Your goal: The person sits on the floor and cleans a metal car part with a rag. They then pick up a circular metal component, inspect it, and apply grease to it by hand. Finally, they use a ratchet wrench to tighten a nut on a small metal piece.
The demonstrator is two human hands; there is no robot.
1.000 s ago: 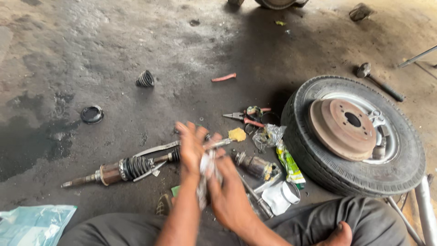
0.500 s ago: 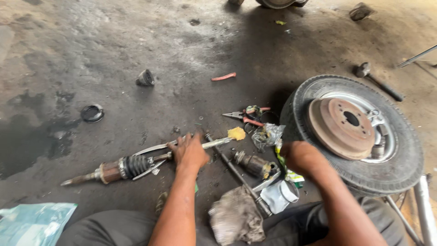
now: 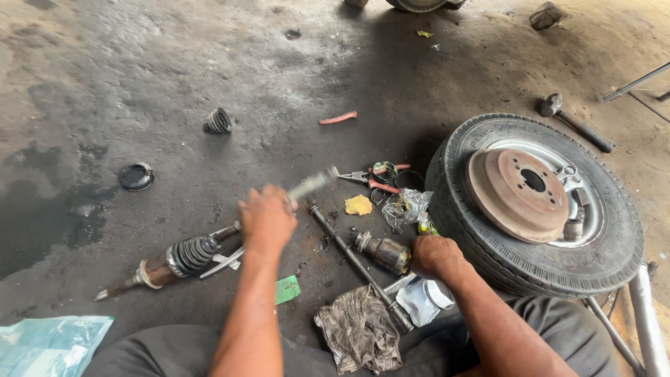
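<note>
Left hand [image 3: 266, 220] closed around a metal tool [image 3: 310, 185], its grey end blurred and sticking out toward the pliers [image 3: 370, 179]. Just left of that hand, on the oily floor [image 3: 139, 84], an axle shaft [image 3: 171, 260] with its ribbed rubber boot. Right hand [image 3: 434, 255] closed on the end of a greasy metal joint [image 3: 382, 252], close against the tyre [image 3: 537, 202] lying flat with a rusty brake drum [image 3: 520, 194] on top. Between the hands, a long steel bar [image 3: 356, 265], touching a dirty rag [image 3: 358, 329] near the floor's near edge. Further off, toward the far left, a small rubber boot [image 3: 218, 121] and a round black cap [image 3: 135, 176].
</note>
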